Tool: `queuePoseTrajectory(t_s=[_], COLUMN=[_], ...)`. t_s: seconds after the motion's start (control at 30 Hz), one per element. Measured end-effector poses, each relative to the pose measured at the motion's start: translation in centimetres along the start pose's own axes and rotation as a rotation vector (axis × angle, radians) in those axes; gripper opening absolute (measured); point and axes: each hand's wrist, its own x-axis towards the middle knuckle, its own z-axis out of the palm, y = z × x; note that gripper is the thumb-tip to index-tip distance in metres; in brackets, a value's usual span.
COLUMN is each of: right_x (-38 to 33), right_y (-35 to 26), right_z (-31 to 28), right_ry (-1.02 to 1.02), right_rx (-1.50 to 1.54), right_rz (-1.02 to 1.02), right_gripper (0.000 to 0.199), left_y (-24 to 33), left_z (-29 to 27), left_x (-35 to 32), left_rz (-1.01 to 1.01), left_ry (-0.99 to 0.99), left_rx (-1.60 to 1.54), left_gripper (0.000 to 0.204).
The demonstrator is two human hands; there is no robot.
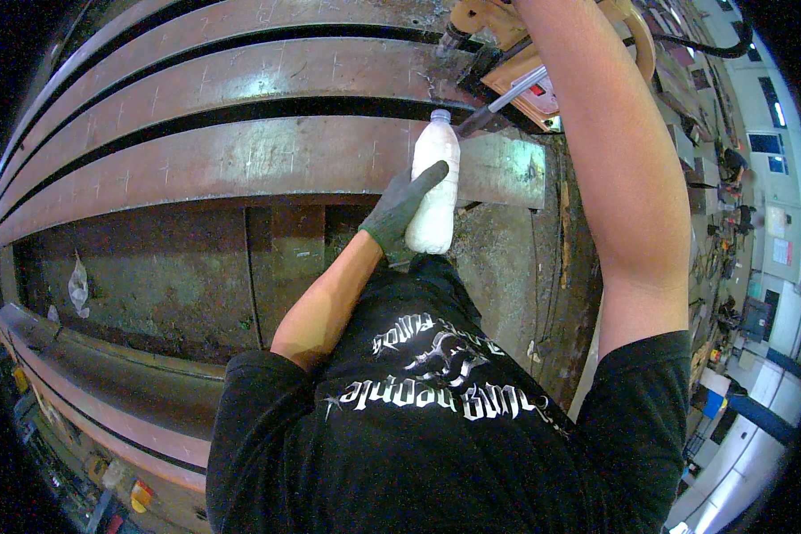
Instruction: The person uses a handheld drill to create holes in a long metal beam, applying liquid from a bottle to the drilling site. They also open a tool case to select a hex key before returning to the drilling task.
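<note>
In a dark grey work glove, my left hand [404, 203] is wrapped round a clear plastic bottle [434, 187] filled with something white. Its bluish cap [440, 117] is on and points away from me, and the bottle stands nearly upright in the picture. Below it is the front of my black shirt. My bare right forearm reaches up across the picture beside a yellowish machine [498, 20] with a grey metal rod [505, 100]. The hand at its end is cut off by the upper edge.
Long rusty steel beams [231, 165] with chalk-like marks run across the left, dark gaps between them. A clear plastic bag [79, 287] hangs or lies in the recess nearer me. A black cable [712, 46] curves at the upper right. Workshop floor and people appear far right.
</note>
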Motion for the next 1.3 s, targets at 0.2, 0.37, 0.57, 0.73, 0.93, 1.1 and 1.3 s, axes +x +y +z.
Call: queuePoseTrajectory(t_s=[0.2, 0.37, 0.57, 0.73, 0.93, 1.1, 1.3], right_x=[0.2, -0.1, -0.2, 0.3, 0.4, 0.4, 1.1], right_y=[0.1, 0.0, 0.0, 0.1, -0.3, 0.1, 0.1], right_z=[0.3, 0.2, 0.1, 0.6, 0.4, 0.9, 1.2], right_ry=[0.010, 0.002, -0.002, 0.007, -0.023, 0.023, 0.018], right_rx=[-0.017, -0.008, -0.008, -0.014, -0.021, 0.000, -0.012], right_rz=[-0.006, 0.004, -0.021, -0.005, 0.007, -0.007, 0.024], right_gripper=[0.062, 0.062, 0.061, 0.061, 0.060, 0.060, 0.060], left_y=[-1.0, -0.4, 0.3, 0.0, 0.0, 0.3, -0.5], left_z=[-0.3, -0.1, 0.1, -0.1, -0.2, -0.1, -0.2], left_x=[0.8, 0.4, -0.1, 0.2, 0.1, -0.1, 0.7], left_rz=[-0.040, -0.020, 0.002, -0.010, -0.011, -0.046, 0.005], left_ry=[0.003, 0.024, 0.056, 0.024, 0.036, 0.054, 0.025], left_rx=[-0.047, -0.039, -0.022, -0.068, -0.047, -0.031, -0.044], left_gripper=[0.079, 0.078, 0.075, 0.076, 0.076, 0.076, 0.078])
